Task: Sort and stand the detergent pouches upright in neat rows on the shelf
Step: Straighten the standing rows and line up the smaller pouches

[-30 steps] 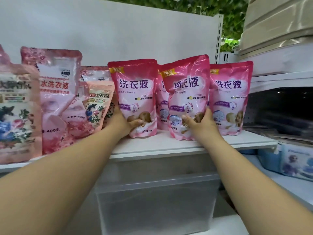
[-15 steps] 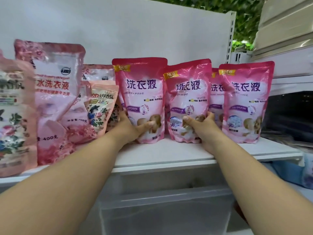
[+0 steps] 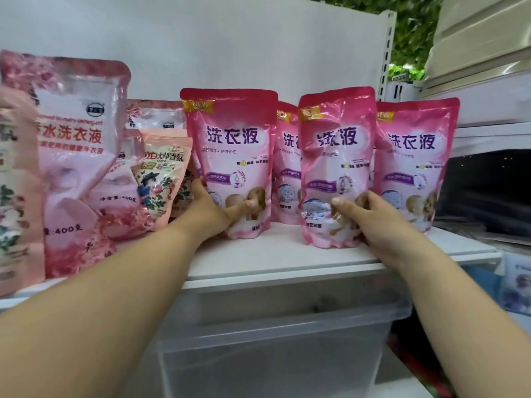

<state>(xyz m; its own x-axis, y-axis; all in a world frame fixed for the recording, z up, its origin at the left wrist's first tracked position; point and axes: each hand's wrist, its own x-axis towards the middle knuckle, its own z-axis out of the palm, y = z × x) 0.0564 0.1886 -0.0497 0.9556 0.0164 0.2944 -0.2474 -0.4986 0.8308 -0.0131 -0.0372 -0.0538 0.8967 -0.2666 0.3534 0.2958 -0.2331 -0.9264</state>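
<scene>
Gripping glossy pink pouches [image 3: 336, 168], left hand [image 3: 212, 208], right hand [image 3: 373, 222]

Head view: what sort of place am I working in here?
Probably a shop aisle or stockroom: several identical pink detergent pouches face out on a white shelf, backed by a slotted shelving upright, with a clear storage bin below.

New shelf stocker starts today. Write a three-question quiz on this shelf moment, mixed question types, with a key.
1. True or false: each hand grips its own pink pouch.
2. The small floral pouch stands where? A) left of the left hand B) right of the right hand C) in the clear bin
3. Fill in: the front right pouch looks ____ across its printed title.

Key: 1 true; 2 A; 3 creased.
</scene>
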